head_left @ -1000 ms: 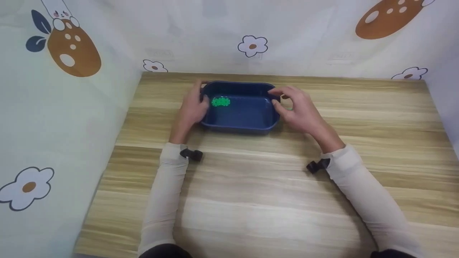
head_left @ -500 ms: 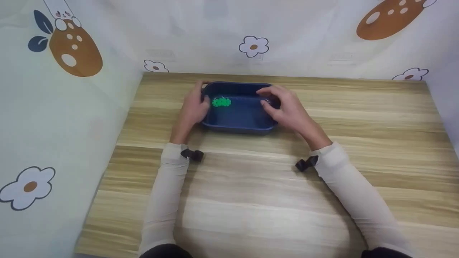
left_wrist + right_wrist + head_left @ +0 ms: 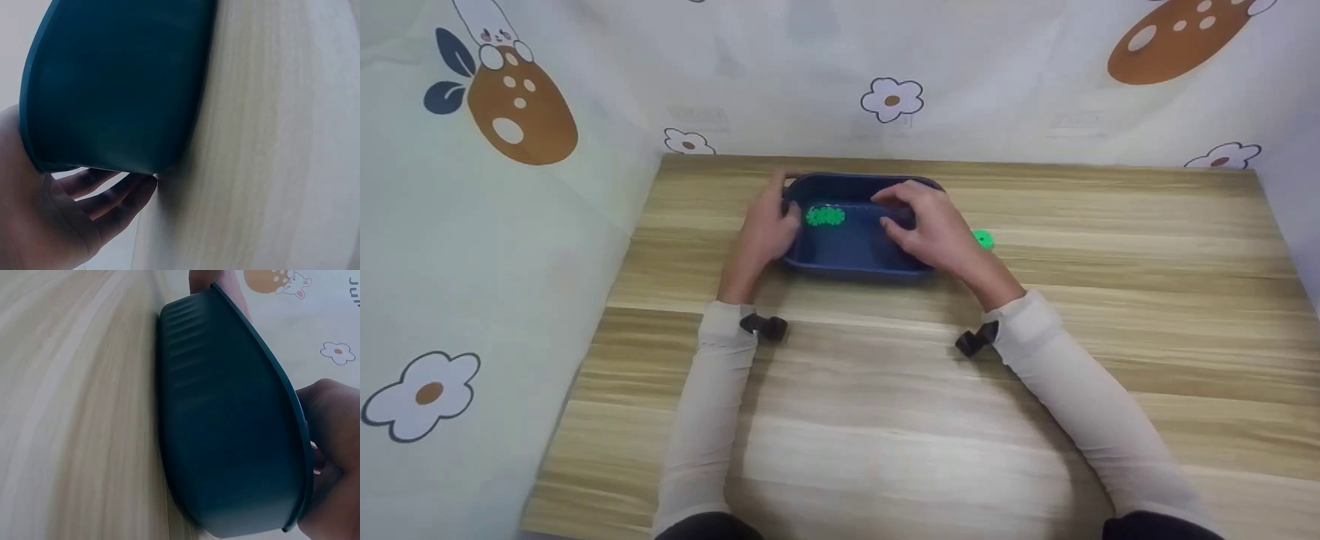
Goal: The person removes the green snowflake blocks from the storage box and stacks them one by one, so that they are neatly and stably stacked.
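Note:
A dark blue rectangular tray (image 3: 847,251) stands on the wooden table (image 3: 885,420) near its far edge. My left hand (image 3: 765,229) grips the tray's left end, thumb over the rim and fingers (image 3: 107,194) against the outer wall (image 3: 118,84). My right hand (image 3: 934,232) hovers over the tray's right half with curled fingers pointing inward; anything between them is hidden. In the right wrist view that hand (image 3: 329,416) lies just past the tray's rim (image 3: 225,427). A green toothed piece (image 3: 825,217) lies inside the tray at the left.
A second small green piece (image 3: 982,239) lies on the table just right of the tray. Patterned fabric walls (image 3: 510,225) close in the table at the back and both sides. Black camera mounts (image 3: 763,325) sit on both wrists.
My right hand has slid left from the tray's right end to above its inside, uncovering the green piece on the table. The left hand and tray have stayed put.

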`<state>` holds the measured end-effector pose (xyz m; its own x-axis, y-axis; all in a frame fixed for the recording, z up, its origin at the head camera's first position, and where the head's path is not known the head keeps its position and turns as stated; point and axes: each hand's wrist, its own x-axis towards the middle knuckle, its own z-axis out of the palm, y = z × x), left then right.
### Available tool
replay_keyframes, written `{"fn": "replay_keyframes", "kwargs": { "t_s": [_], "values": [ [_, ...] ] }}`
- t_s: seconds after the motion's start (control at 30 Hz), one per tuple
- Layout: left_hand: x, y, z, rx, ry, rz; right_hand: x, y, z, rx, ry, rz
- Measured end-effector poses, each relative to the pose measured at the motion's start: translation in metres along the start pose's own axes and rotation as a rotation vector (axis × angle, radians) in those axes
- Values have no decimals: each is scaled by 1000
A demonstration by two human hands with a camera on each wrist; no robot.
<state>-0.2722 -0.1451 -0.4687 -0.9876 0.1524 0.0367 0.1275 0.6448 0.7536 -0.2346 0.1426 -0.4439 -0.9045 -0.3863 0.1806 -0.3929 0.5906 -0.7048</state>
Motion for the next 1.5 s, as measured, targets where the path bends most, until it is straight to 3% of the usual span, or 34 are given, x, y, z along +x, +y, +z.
{"fn": "replay_keyframes", "kwargs": {
  "t_s": [0.6,0.9,1.23,1.5],
  "values": [
    [2,-9,5,-9,23,48,30,-15,29,-72,-97,-25],
    [1,-7,4,-24,11,25,42,-16,44,-93,-152,4],
    [1,-6,0,-15,-3,1,52,-19,50,-170,-277,50],
    [2,-4,1,-23,12,41,59,-10,58,-229,-271,-11]
  ]
}}
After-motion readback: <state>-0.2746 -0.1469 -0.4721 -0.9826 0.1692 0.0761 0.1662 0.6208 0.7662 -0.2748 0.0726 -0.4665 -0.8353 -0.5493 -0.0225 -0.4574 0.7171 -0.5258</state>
